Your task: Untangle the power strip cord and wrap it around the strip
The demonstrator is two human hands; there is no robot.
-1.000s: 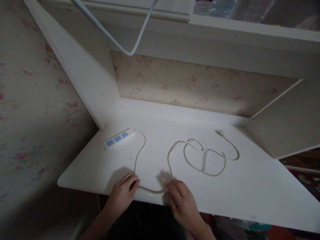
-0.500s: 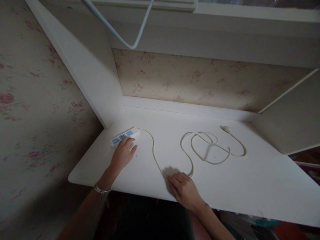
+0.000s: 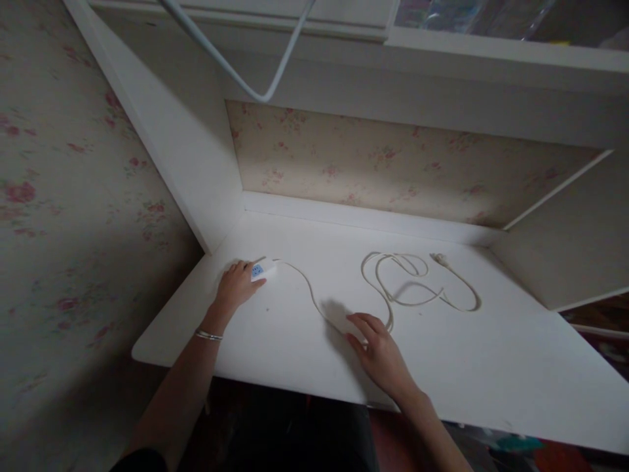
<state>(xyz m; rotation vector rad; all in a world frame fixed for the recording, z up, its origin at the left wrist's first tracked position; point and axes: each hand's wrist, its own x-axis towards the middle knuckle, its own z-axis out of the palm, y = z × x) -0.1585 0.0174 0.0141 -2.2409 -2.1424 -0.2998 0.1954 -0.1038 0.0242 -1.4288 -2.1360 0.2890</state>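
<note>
A white power strip with blue sockets lies at the left of the white desk. My left hand covers most of it, fingers over its far side and thumb along the near edge. A thin white power cord leaves its right end and runs toward the front. My right hand hovers over that cord, thumb and fingertips apart, with nothing seen between them. Farther right the cord lies in loose loops and ends at a plug.
The desk is bounded by a side panel on the left and a low back ledge. A shelf overhangs the back. A pale bent cable or rod hangs at the top.
My left hand has shifted left and closed over the power strip. The right hand has lifted off the cord and moved up and right. The cord's loops have shifted slightly.
</note>
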